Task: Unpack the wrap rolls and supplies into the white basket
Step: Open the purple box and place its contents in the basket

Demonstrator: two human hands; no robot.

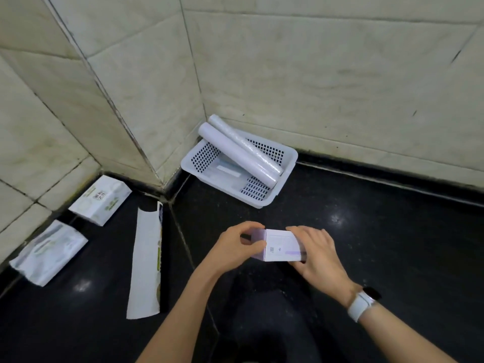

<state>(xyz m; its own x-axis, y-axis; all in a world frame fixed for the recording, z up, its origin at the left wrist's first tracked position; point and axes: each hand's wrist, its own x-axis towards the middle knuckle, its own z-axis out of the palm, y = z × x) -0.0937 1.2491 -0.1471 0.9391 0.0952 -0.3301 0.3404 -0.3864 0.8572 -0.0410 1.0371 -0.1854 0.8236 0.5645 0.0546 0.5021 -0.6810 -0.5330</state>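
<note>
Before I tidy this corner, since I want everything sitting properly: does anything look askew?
The two wrap rolls lie slanted in the white basket, their upper ends poking over its rim toward the wall. A long empty carton lies on the floor.

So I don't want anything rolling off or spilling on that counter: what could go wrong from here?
The two rolls lie slanted across the white basket, their upper ends sticking out over its rim near the wall corner; adding more may nudge them out. The small box is held above the counter between the left hand and right hand; if its end opens suddenly, the contents could drop.
</note>
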